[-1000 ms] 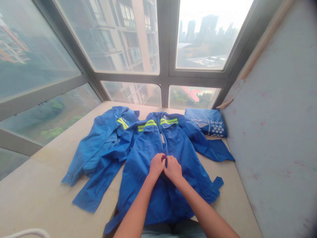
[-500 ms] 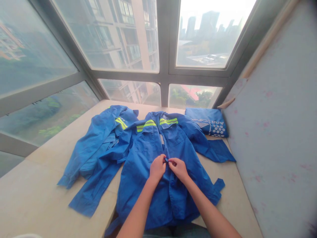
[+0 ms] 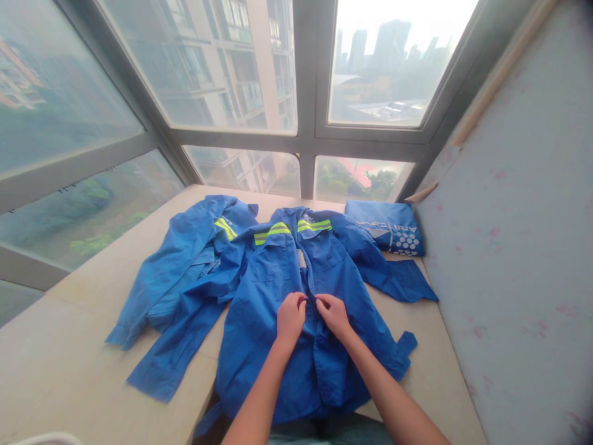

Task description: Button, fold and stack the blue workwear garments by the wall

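A blue work jacket (image 3: 259,321) with yellow-green striped bands across the chest lies spread out, collar away from me and its front partly parted. My left hand (image 3: 291,318) pinches the left front edge at mid-length. Just across the narrow opening, my right hand (image 3: 332,314) has the other front edge between thumb and fingers. A small gap separates the two sets of fingertips. The fingers hide any fastener there. Both sleeves stretch outward, and the hem hangs toward my lap.
Another blue jacket (image 3: 180,253) lies on the left, partly under the first one's sleeve. A folded blue item with white print (image 3: 389,222) sits at the back right. Windows rise behind the pale tabletop (image 3: 92,346); a patterned wall (image 3: 509,278) borders the right.
The fingertips, nearly together before, are now slightly farther apart, with my left hand shifted a little left. Both hands still grip the jacket's front edges.
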`<state>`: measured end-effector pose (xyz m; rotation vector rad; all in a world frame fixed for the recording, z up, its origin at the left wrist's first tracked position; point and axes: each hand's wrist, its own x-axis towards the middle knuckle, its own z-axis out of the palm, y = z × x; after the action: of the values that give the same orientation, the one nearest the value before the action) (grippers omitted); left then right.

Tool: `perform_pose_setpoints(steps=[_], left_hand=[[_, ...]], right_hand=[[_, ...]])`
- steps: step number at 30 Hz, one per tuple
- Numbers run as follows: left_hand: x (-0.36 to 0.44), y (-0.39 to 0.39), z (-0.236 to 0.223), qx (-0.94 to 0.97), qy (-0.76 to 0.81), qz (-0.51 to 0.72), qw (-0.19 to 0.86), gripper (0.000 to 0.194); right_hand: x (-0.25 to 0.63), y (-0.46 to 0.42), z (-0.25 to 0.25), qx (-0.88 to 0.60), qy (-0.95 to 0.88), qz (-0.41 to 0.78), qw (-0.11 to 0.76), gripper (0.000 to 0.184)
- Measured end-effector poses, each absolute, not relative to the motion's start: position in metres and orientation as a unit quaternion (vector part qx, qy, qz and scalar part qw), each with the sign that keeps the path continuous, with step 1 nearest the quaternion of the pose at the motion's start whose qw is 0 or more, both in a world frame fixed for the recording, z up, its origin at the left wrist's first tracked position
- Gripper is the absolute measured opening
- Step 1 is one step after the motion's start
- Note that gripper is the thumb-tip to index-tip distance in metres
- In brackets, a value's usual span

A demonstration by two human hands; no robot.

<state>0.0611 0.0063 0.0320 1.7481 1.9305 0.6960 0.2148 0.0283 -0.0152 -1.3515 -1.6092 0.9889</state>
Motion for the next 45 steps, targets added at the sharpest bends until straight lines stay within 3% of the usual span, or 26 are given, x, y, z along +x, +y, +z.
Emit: perform_pose_setpoints(steps=[9, 24, 32, 45], left_hand=[[0.07, 0.008, 0.035, 0.631, 0.696, 0.254, 0.232, 0.018], [0.071, 0.011, 0.023, 0.604, 0.689, 0.286, 0.279, 0.019], [0.072, 0.015, 0.018, 0.573, 0.68, 0.329, 0.317, 0.023], [0.066, 0.024, 0.008, 0.538, 0.687, 0.35, 0.341, 0.022]], right_hand=[[0.219, 0.026, -0.013, -0.522, -0.619, 0.407, 0.423, 0.031], [0.217, 0.024, -0.012, -0.492, -0.671, 0.386, 0.399, 0.031], [0.217, 0.022, -0.011, -0.471, -0.695, 0.416, 0.349, 0.04], [0.218, 0.021, -0.009, -0.459, -0.684, 0.429, 0.372, 0.033]])
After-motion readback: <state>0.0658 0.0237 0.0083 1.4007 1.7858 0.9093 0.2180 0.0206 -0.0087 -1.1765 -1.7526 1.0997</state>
